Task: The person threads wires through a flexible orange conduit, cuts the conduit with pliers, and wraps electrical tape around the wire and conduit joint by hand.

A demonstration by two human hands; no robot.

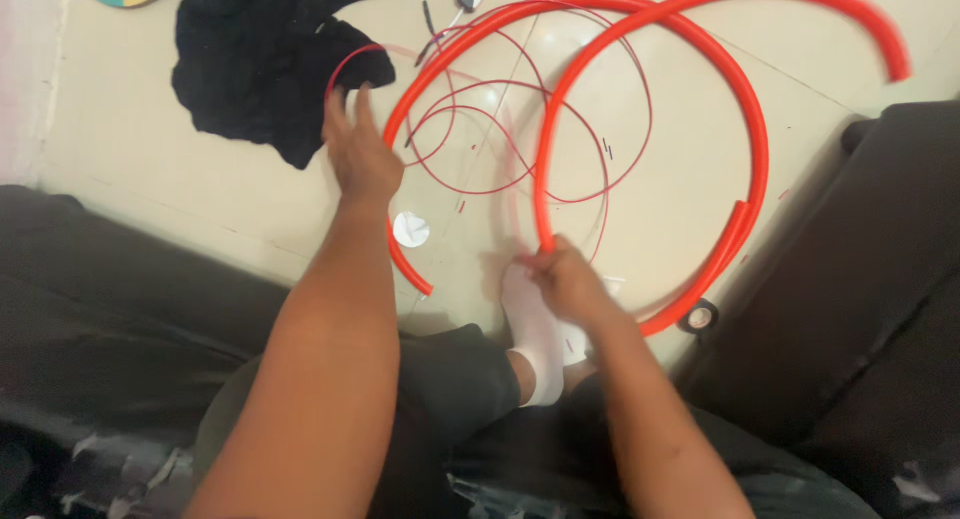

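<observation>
Cream tile floor (150,159); right hand (565,279) grip closed on orange conduit (750,159), left hand (358,154) open

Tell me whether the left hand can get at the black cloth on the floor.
Probably yes: the left hand hovers right beside the black cloth, with only bare floor and thin red wire between them.

A single view is given, taken from a head-worn camera and aimed steeply down past the forearms at the floor (150,169). The scene is seen from close range; the lap fills the lower frame.
</observation>
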